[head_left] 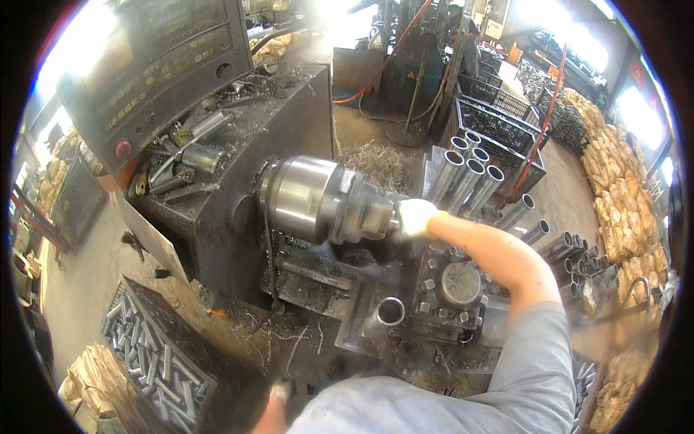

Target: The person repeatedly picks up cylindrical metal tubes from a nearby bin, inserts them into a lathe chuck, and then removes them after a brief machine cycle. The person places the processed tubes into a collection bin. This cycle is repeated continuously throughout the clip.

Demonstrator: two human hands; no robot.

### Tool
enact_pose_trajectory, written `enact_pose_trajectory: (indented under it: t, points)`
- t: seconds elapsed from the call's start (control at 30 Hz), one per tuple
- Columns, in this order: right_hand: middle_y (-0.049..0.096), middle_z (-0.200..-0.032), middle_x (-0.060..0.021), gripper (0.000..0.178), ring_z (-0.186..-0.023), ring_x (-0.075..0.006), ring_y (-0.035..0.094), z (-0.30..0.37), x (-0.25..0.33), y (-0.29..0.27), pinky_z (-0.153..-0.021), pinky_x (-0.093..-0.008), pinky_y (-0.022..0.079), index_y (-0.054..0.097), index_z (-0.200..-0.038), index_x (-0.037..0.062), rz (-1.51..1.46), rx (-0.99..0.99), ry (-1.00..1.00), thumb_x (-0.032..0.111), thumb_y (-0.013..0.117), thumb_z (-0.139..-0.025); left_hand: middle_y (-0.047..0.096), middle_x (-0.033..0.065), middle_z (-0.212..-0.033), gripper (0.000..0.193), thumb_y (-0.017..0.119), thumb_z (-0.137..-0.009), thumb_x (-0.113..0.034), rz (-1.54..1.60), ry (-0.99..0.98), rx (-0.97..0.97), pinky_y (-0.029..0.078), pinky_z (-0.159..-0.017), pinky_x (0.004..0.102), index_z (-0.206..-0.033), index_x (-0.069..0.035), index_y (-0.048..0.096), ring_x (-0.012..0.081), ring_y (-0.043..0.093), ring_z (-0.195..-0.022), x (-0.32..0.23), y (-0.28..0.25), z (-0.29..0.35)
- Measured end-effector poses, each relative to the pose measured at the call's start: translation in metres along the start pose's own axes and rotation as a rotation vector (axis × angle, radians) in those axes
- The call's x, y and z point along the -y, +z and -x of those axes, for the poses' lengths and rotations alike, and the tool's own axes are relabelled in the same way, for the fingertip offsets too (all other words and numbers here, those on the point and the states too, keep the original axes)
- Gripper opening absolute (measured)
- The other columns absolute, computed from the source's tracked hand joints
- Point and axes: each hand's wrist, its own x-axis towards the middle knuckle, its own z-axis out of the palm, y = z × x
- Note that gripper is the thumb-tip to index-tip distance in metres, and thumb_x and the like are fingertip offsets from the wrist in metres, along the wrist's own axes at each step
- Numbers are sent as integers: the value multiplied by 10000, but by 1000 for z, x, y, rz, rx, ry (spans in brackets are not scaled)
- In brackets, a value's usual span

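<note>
My right hand point(415, 218), in a white glove, reaches out to the nose of the lathe chuck point(318, 200), a big shiny steel cylinder with a dark front. Its fingers are closed at the chuck's mouth; what they grip is hidden. My left hand point(280, 391), also gloved, hangs low near the bottom edge, beside my grey shirt, and seems to hold nothing. A short steel tube point(390, 312) stands upright on the dark carriage point(347, 329) below the chuck. The tool post point(460, 283) sits under my right forearm.
Several steel tubes point(470, 173) lean in a rack behind my right hand. A crate of short cut tubes point(148, 354) stands at lower left. The machine's control panel point(155, 69) is upper left. Wire baskets point(499, 126) and sacks point(622, 202) fill the right. Metal swarf point(376, 163) lies behind the chuck.
</note>
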Motion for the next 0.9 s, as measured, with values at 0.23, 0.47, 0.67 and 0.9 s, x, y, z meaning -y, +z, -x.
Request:
enact_pose_trajectory:
  t: [0.23,0.47,0.67,0.9]
  points:
    - [794,-943,-102,508,-718,-204,711,-25,-25,-3,-640,-395,572,777,-838,16,-145,276,20,518,856,-840,768,134,-843,390,662,-1026,-372,357,-83,-19,565,-618,378,-1136,-9,750,231,726,-677,-7,-4,23]
    - [790,-916,-192,360,-848,-315,785,42,-33,-13,-751,-476,618,797,-886,43,315,-11,39,368,857,-744,778,214,-982,470,663,-964,-421,-60,236,-233,586,-794,438,-1086,27,732,342,762,-855,-42,-26,29]
    - [740,-973,-200,489,-856,-401,758,162,65,-56,-744,-512,610,668,-1133,11,477,-494,317,276,829,-755,767,228,-1142,452,684,-1008,-355,-55,629,-111,559,-970,396,-1267,15,696,331,739,-1078,-209,-67,124]
    - [649,-1058,-212,777,-758,-400,733,207,246,54,-645,-514,602,491,-1485,84,48,-469,101,309,815,-816,685,96,-1245,515,720,-1022,-212,575,847,692,570,-989,365,-1466,-50,516,216,669,-1171,-338,-8,248]
